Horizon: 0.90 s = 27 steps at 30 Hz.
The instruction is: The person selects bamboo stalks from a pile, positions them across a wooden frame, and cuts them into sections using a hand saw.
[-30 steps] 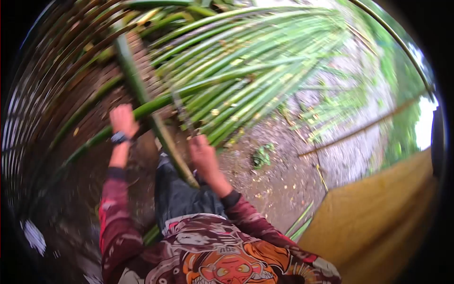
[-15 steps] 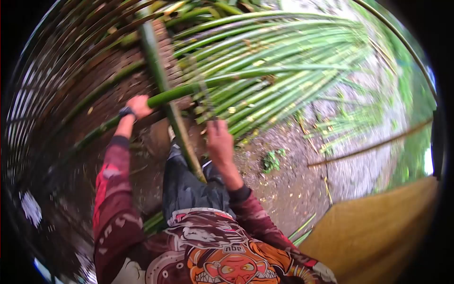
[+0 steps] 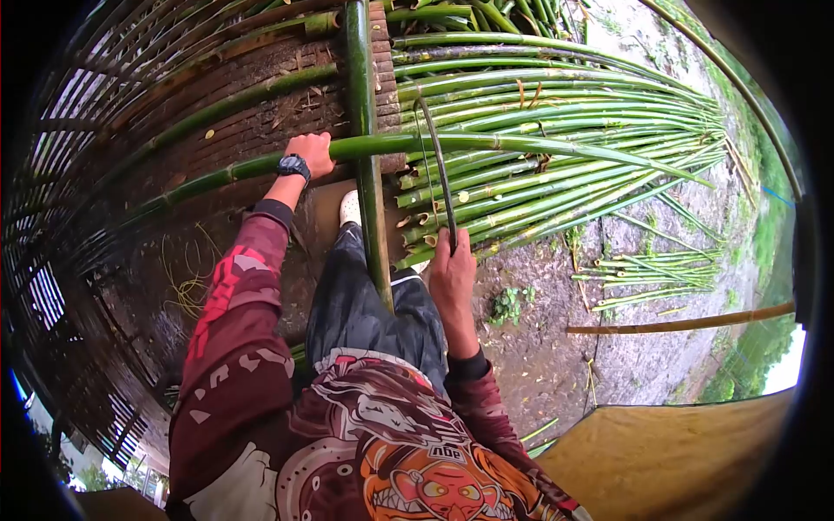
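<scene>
Outdoors, bare muddy ground (image 3: pixel 556 347) carries a woven bamboo-slat platform (image 3: pixel 217 130) at its left edge. Left hand (image 3: pixel 311 154), with a black wristwatch (image 3: pixel 293 165), is wrapped shut around a long green bamboo pole (image 3: pixel 521 146) that lies across an upright green bamboo post (image 3: pixel 363 130). Right hand (image 3: pixel 452 273) is clenched on the handle of a long curved dark blade (image 3: pixel 437 165), whose tip rises to meet the pole just right of the post. To work this well, the left grip should stay well clear of the blade's line, pressing the pole against the post so it cannot roll. That pole looks fresh, smooth and glossy, tapering to a thin tip at the right. Beyond it lies a fanned heap of cut green bamboo stems (image 3: pixel 565 104), with loose green strips (image 3: pixel 651 269) near the ground's right edge.
</scene>
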Motion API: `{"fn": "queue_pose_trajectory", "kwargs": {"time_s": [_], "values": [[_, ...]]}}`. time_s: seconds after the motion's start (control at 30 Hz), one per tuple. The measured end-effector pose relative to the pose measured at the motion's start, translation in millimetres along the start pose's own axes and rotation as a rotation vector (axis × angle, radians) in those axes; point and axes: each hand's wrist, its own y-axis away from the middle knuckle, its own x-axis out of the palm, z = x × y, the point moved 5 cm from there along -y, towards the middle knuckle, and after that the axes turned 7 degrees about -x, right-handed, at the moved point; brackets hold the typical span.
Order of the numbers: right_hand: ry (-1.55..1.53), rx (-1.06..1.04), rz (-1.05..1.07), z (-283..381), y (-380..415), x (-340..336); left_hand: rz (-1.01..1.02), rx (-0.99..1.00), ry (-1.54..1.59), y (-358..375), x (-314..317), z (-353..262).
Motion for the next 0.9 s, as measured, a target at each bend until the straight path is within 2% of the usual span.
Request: {"fn": "queue_pose_trajectory", "kwargs": {"time_s": [0.07, 0.17, 0.27, 0.33, 0.4, 0.47, 0.53, 0.57, 0.63, 0.73, 0.8, 0.83, 0.9], "values": [[0.011, -0.059, -0.034, -4.7, 21.3, -16.2, -0.089, 0.008, 0.014, -0.6, -0.5, -0.6], [0.007, 0.051, 0.021, -5.6, 44.3, -34.0, -0.104, 0.024, 0.025, -3.5, 5.4, 0.2], [0.019, -0.021, 0.012, -1.7, 4.9, -17.1, -0.1, 0.033, 0.01, -7.5, 13.2, 4.0], [0.331, -0.5, -0.034, -1.4, -57.7, 23.5, -0.165, 0.032, 0.019, -6.0, 14.4, 2.6], [0.081, -0.271, 0.014, -9.7, -121.9, 60.3, -0.175, 0.029, 0.023, -4.6, 15.8, 1.7], [0.099, -0.265, 0.018, 1.8, -111.0, 47.8, -0.187, 0.029, -0.008, -2.6, 13.6, 0.4], [0.08, -0.169, 0.028, -7.5, -62.3, 24.8, -0.159, 0.031, 0.021, -4.7, 15.1, 1.9], [0.126, -0.195, 0.031, 1.3, -24.5, 3.1, -0.156, 0.044, 0.027, -7.1, 15.4, 2.2], [0.04, 0.026, 0.049, 16.2, 25.0, -31.3, -0.144, 0.041, 0.035, -6.3, 17.3, 5.2], [0.023, -0.048, -0.022, 15.1, -12.8, -9.4, -0.121, 0.042, 0.023, -10.1, 16.4, 4.7], [0.022, 0.045, 0.099, -14.7, -102.5, 48.1, -0.188, 0.023, 0.018, -7.1, 20.3, 4.0], [0.053, -0.015, 0.061, -8.6, -136.2, 63.1, -0.156, 0.037, 0.021, -10.3, 21.4, 5.0], [0.076, -0.068, 0.003, -1.7, -143.5, 63.4, -0.165, 0.04, 0.009, -12.0, 11.9, 5.0]]}}
